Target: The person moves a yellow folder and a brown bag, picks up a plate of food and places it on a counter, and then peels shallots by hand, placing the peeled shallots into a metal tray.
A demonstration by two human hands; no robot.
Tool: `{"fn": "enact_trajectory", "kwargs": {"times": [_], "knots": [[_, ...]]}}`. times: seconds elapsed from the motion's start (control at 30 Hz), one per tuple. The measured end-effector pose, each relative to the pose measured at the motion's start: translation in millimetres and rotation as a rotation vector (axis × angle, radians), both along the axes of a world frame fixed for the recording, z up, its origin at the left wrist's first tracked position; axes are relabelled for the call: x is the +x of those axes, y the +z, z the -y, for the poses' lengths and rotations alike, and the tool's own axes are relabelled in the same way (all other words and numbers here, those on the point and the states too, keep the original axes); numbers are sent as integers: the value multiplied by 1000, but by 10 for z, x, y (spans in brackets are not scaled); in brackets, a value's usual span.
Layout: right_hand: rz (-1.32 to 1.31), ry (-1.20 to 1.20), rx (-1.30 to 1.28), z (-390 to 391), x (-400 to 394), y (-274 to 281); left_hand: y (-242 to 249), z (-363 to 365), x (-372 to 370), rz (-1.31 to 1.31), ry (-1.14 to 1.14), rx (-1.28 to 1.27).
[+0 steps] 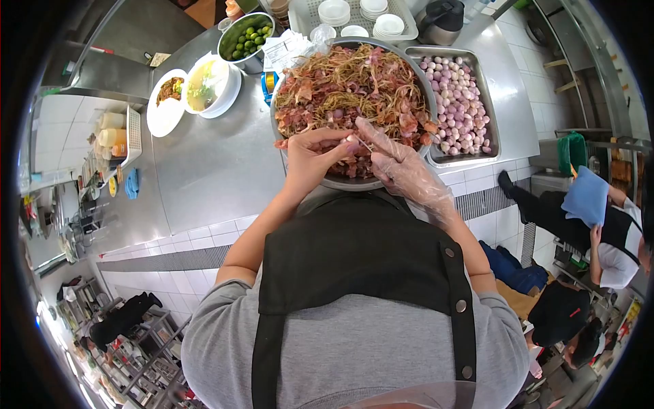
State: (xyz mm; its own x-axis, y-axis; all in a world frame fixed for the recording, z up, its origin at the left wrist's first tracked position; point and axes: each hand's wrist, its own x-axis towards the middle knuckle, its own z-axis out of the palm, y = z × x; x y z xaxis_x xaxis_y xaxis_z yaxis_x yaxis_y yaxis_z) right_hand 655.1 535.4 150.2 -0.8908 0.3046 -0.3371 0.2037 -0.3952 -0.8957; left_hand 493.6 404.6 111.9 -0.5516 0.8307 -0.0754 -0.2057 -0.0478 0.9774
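My left hand (315,155), bare, pinches a small pale shallot (351,139) between thumb and fingers. Close against it is my right hand (402,163) in a clear plastic glove, its fingers closed around a thin, light-coloured thing (366,145) that may be a small blade; too little of it shows to tell. Both hands are over the near side of a large metal bowl (430,88) heaped with reddish shallot skins and stringy roots (347,92). Right of the bowl, a steel tray (496,123) holds many peeled pink-white shallots (456,105).
On the steel counter (211,163) stand a soup bowl (212,85), a white plate with food (167,112) and a pot of green limes (250,42). White dishes (334,12) and a dark jug (441,24) are behind. A co-worker with a blue cloth (587,196) is at right.
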Motion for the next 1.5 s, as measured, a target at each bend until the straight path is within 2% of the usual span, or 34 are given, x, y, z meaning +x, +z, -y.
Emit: {"fn": "enact_trajectory", "kwargs": {"times": [0.07, 0.1, 0.17, 0.27, 0.3, 0.37, 0.47, 0.6, 0.67, 0.77, 0.83, 0.87, 1.1, 1.2, 1.27, 1.33, 1.37, 1.5], "knots": [[24, 181, 158, -75, 49, 54, -5, 24, -19, -25, -23, 6], [25, 179, 158, -101, 58, 19, -6, 33, -26, -50, -42, 11], [-139, 226, 449, -127, 64, -122, 11, 37, -34, -43, -51, -7], [-211, 160, 460, -101, 65, -274, 44, 22, -32, -21, -66, -28], [-210, 162, 460, -100, 71, -212, 48, 17, -32, -6, -75, -35], [-14, 204, 158, -99, 95, 0, 8, 14, -40, -26, -77, -37], [81, 248, 128, -128, 104, 81, 5, 17, -30, -32, -78, -51], [2, 254, 218, -135, 82, -7, -13, 10, -32, -62, -50, -96], [35, 209, 140, -102, 43, 61, -44, -6, -28, -56, -30, -102], [11, 136, 203, -75, 3, -76, -31, -23, -19, -31, 0, -82], [22, 70, 139, -23, -28, -103, -23, -25, -17, -12, 11, -58], [32, 3, 76, -9, -37, -113, -25, -32, -20, 51, 23, -39], [24, -29, 8, 7, -18, -217, -138, -51, -62, 398, 14, 33], [16, -7, 65, 13, -18, -263, -181, -19, -69, 526, -12, 91], [48, 51, 402, -19, -9, -311, -212, -26, -46, 515, -11, 87], [39, -28, 420, 25, -1, -204, -240, -40, -20, 503, -9, 84], [31, -108, 435, 43, -4, -127, -251, -44, -8, 446, 1, 70], [41, -91, 578, 7, -18, 120, -256, -42, 2, 268, -51, -20]]}}
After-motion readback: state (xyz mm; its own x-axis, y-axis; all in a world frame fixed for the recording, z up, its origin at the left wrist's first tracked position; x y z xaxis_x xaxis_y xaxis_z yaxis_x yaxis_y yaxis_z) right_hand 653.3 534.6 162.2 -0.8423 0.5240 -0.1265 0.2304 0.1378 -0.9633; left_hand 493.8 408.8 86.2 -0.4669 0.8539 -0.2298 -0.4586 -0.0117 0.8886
